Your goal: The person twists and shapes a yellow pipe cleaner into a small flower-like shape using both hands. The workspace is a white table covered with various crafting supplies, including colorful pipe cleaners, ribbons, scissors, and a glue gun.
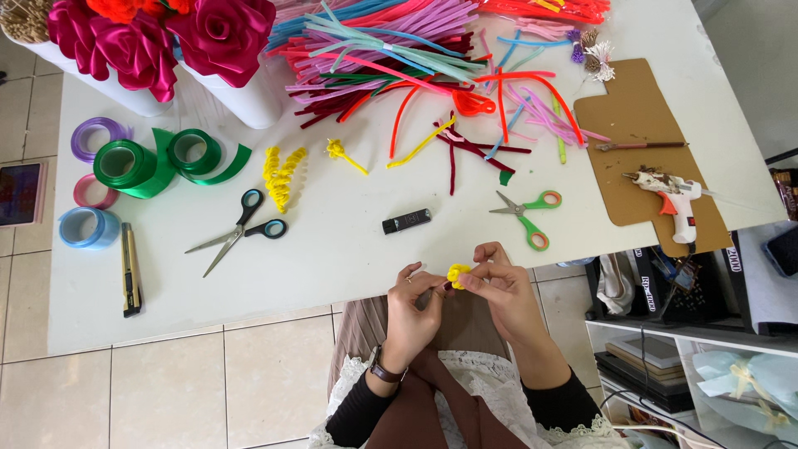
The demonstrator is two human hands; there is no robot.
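Observation:
At the near edge of the white table (pixel 332 258), my left hand (pixel 412 312) and my right hand (pixel 501 287) meet over my lap. Both pinch a small yellow pipe-cleaner coil (pixel 457 274) on a dark stem, the right hand's fingertips on the yellow coil, the left hand's on the stem just beside it. More yellow coiled pipe cleaners (pixel 281 175) lie further back on the table, and a small yellow twist (pixel 341 153) with a tail lies beside them.
A heap of coloured pipe cleaners (pixel 391 50) fills the far middle. Green-handled scissors (pixel 528 212), black-handled scissors (pixel 237 230), a small black lighter (pixel 406 220), a glue gun (pixel 672 199) on brown cardboard (pixel 632 116), ribbon rolls (pixel 125 162), a utility knife (pixel 130 268) and satin roses (pixel 158 37) surround them.

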